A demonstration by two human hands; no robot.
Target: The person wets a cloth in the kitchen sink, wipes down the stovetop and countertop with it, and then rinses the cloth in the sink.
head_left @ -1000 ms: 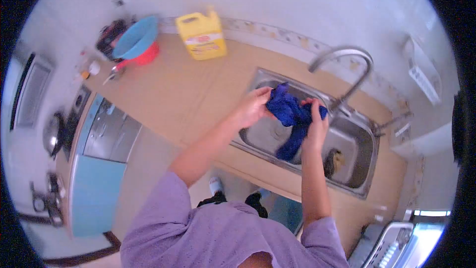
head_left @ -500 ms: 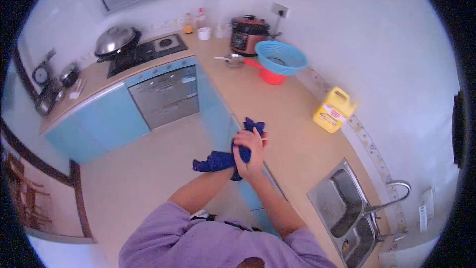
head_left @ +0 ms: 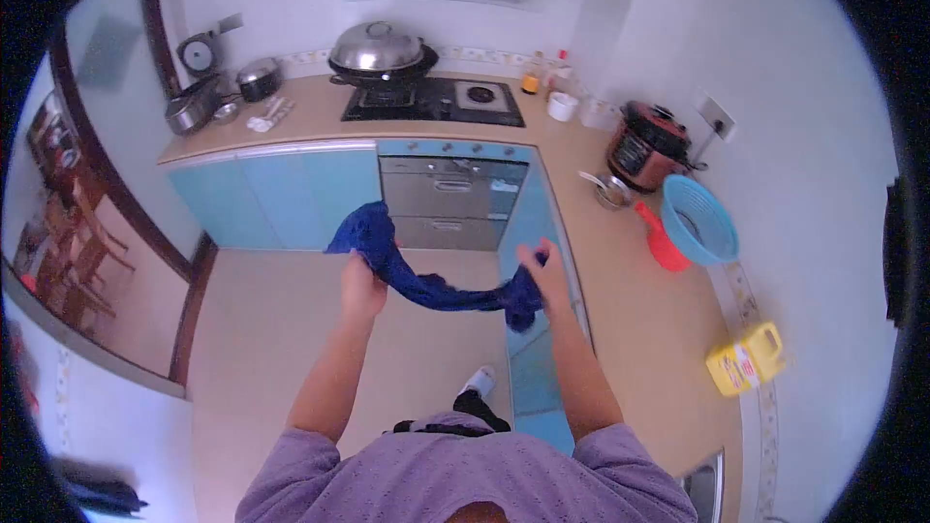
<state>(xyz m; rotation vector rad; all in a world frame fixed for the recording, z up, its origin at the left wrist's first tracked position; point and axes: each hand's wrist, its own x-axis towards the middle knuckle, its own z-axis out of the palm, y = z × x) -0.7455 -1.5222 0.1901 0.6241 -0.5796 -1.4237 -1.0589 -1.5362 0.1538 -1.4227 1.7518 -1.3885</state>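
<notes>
A dark blue cloth (head_left: 436, 292) hangs in a sagging curve between my two hands, above the floor. My left hand (head_left: 363, 283) is closed on its left end, and a bunched part of the cloth stands up above the fingers. At the right end, my right hand (head_left: 547, 276) grips the cloth, with a short piece hanging below it beside the blue cabinet doors.
Ahead, a lidded wok (head_left: 378, 53) sits on the stove (head_left: 436, 102). Along the right counter (head_left: 620, 329) are a pressure cooker (head_left: 647, 147), a blue basket (head_left: 699, 221) on a red container (head_left: 666, 250), and a yellow jug (head_left: 746, 360). The sink (head_left: 705, 486) shows at lower right.
The view has turned left from the sink toward the stove. My hands, together around the bunched cloth half a second ago, are now apart with the cloth stretched between them.
</notes>
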